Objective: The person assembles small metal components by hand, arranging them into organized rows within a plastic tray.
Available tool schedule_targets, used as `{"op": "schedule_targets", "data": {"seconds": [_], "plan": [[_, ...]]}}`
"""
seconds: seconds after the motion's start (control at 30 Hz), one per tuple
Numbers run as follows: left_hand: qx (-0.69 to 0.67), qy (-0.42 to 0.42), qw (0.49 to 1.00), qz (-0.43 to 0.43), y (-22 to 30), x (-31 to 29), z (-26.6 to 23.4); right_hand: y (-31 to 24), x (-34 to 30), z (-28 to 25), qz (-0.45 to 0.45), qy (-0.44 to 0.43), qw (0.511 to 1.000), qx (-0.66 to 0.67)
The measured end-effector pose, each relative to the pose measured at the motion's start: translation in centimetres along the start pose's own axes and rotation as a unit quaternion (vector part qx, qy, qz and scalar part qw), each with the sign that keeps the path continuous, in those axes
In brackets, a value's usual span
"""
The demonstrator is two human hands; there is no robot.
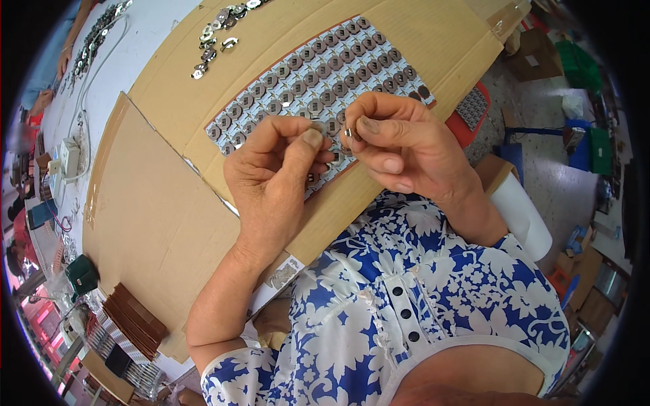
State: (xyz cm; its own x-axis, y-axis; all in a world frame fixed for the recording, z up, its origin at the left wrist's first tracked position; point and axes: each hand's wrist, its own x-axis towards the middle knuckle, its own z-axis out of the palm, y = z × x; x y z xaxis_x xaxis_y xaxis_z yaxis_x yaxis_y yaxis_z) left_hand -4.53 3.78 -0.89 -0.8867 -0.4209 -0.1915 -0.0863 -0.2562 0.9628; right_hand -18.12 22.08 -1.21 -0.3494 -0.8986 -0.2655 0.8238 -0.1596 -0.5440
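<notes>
Over a board [283, 104] set with rows of small round dark metal parts, my two hands are raised close together. My right hand [406, 139] pinches a small shiny metal piece [349, 133] between thumb and forefinger, its other fingers curled below. Just to its left, my left hand [274, 159] is closed, thumb against forefinger. Something small and grey shows at those fingertips, too small and covered to name. The fingertips of the two hands are a short gap apart. Both hands hide some of the board's middle and near rows.
Cardboard [152, 223] covers the table. Loose metal parts [210, 40] lie in a line beyond the board, more at far left by a white cable. A red tray [472, 115] holds another board at right. Brown sheets [134, 321] stand lower left. Another person's arm [66, 57] shows upper left.
</notes>
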Motion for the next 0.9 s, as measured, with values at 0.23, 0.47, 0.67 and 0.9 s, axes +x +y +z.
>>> {"op": "schedule_targets", "data": {"seconds": [0.23,0.47,0.67,0.9], "plan": [[-0.009,-0.016,1.0,-0.004,-0.4,-0.2,0.6,-0.6,-1.0,-1.3,-0.141,0.119,0.942,-0.279],[0.118,-0.046,0.985,0.117,-2.9,-0.3,0.2,-1.9,-2.5,-3.5,-0.168,0.163,0.883,-0.407],[0.136,-0.05,0.98,0.137,-3.3,-0.2,0.3,-2.4,-2.8,-5.3,-0.314,0.202,0.548,-0.749],[0.299,-0.118,0.896,0.308,-1.6,0.4,0.7,-3.5,-3.2,-5.1,-0.271,0.169,0.634,-0.705]]}}
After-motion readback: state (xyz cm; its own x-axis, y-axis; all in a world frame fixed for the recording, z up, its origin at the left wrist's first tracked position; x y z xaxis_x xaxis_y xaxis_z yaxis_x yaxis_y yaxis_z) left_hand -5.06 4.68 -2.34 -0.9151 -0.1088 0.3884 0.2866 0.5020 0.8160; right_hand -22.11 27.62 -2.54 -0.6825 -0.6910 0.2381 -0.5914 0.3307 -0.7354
